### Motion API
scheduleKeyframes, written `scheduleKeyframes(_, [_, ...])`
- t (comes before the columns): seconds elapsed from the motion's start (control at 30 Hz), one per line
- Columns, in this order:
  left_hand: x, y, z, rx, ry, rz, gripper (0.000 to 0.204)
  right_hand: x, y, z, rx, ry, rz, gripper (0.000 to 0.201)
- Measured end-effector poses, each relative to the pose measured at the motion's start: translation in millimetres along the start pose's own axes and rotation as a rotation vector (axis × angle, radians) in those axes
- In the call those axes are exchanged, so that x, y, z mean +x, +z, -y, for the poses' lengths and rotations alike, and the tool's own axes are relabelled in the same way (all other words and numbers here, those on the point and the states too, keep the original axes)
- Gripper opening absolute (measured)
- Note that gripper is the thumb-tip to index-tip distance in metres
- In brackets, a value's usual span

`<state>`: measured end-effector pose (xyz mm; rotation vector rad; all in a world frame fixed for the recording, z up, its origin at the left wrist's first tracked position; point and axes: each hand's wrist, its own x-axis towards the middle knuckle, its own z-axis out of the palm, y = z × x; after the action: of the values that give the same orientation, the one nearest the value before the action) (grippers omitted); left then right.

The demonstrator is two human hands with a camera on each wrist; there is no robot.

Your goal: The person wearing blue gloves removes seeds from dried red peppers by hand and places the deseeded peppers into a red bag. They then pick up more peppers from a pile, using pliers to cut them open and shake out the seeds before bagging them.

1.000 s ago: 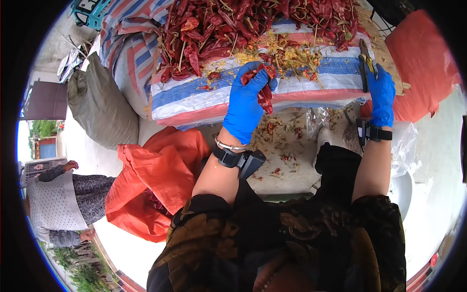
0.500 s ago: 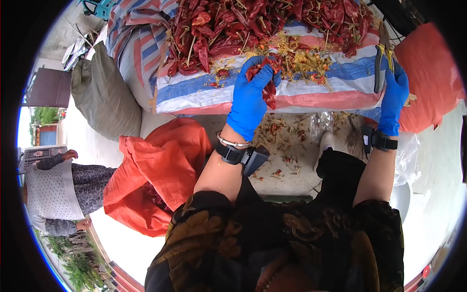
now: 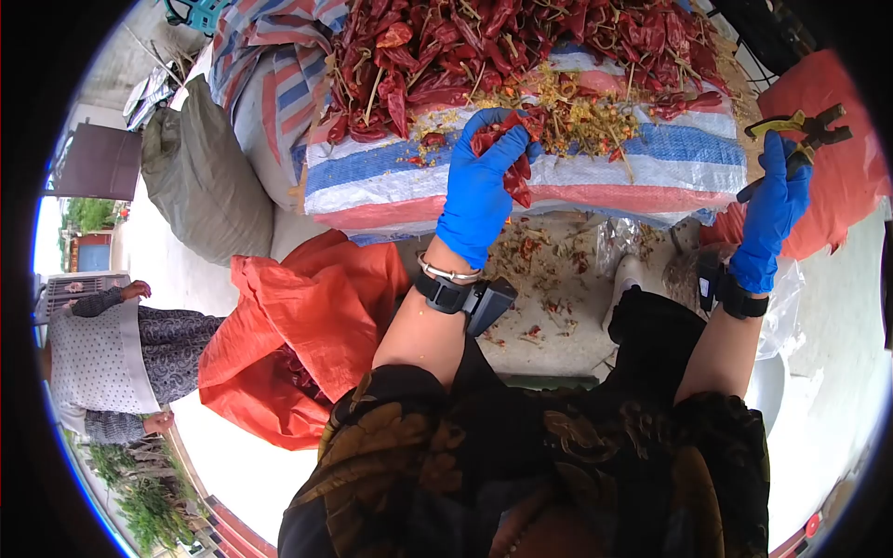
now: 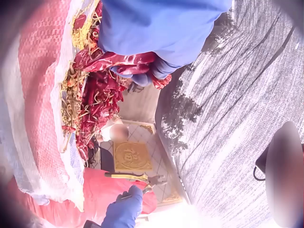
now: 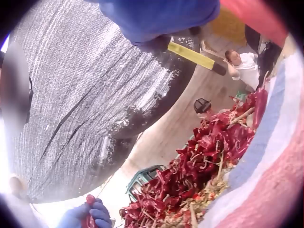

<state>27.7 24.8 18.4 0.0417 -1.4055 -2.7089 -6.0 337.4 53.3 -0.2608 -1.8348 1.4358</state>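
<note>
My blue-gloved left hand (image 3: 476,205) grips a few dried red chilies (image 3: 518,181) over the near edge of a striped woven sack (image 3: 372,203). One chili hangs down below the fingers; in the left wrist view a chili (image 4: 124,61) pokes out on both sides of the glove. At the sack's right end, my gloved right hand (image 3: 777,209) holds pliers (image 3: 822,133) with yellow-and-black handles, their metal nose pointing right. The right wrist view shows one yellow handle (image 5: 192,56) sticking out beneath the glove. Beyond both hands lies a large heap of dried chilies (image 3: 446,56).
Yellow seeds and broken stems (image 3: 577,121) lie on the striped sack before the heap. A full red sack (image 3: 833,214) stands at right, an opened orange-red one (image 3: 307,288) at left, beside a grey-green sack (image 3: 205,177). A person (image 3: 102,353) stands farther left.
My right hand has moved right, off the striped sack's edge, and the pliers have turned from pointing away to pointing right. The left hand keeps its chilies with little movement.
</note>
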Motion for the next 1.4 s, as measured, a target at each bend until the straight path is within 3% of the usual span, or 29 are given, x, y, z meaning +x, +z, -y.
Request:
scheduleKeyframes(0.07, [0, 1, -1, 0.004, -0.002, -0.01, 0.023, -15, 7, 22, 0.082, 0.048, 0.024, 0.025])
scheduleKeyframes(0.13, [1, -1, 0, -0.018, 0.008, -0.038, 0.023, -24, 11, 32, 0.317, 0.001, 0.33, 0.024])
scheduleKeyframes(0.17, [1, -1, 0, -0.014, 0.009, -0.039, 0.023, -28, 10, 33, 0.32, 0.003, 0.329, 0.024])
scheduleKeyframes(0.23, [0, -3, -2, 0.015, -0.002, -0.032, 0.023, -40, 9, 29, 0.418, 0.266, 0.648, 0.029])
scheduleKeyframes(0.3, [1, -1, -2, 0.012, 0.004, -0.03, 0.023, -55, 25, 22, 1.064, 0.511, 0.871, 0.033])
scheduleKeyframes(0.43, [1, 1, -2, 0.011, 0.008, -0.047, 0.023, -86, 38, 42, 1.361, 0.767, 1.025, 0.03])
scheduleKeyframes(0.5, [1, -1, -3, 0.018, 0.015, -0.035, 0.023, -87, 34, 48, 1.341, 0.774, 1.071, 0.034])
scheduleKeyframes(0.57, [3, -3, -4, 0.025, 0.022, -0.02, 0.023, -81, 27, 53, 0.464, 0.414, 1.286, 0.036])
scheduleKeyframes(0.6, [4, -6, -3, 0.033, 0.026, -0.018, 0.023, -94, 32, 49, 0.406, 0.363, 1.162, 0.034])
scheduleKeyframes(0.63, [4, -7, -4, 0.04, 0.031, -0.016, 0.022, -101, 34, 42, 0.407, 0.363, 1.161, 0.034])
scheduleKeyframes(0.7, [5, -7, -7, 0.08, 0.034, -0.028, 0.021, -112, 36, 31, 0.021, -0.16, 1.034, 0.032])
scheduleKeyframes(0.73, [5, -7, -7, 0.118, 0.039, -0.041, 0.02, -113, 37, 28, -0.031, -0.284, 1.012, 0.032])
scheduleKeyframes(0.93, [2, -6, -8, 0.238, 0.034, -0.026, 0.015, -116, 41, 29, -0.33, -0.531, 0.95, 0.03])
scheduleKeyframes(1.4, [-2, -5, -9, 0.21, 0.086, -0.009, 0.012, -126, 41, 34, -0.437, -0.612, 0.92, 0.03])
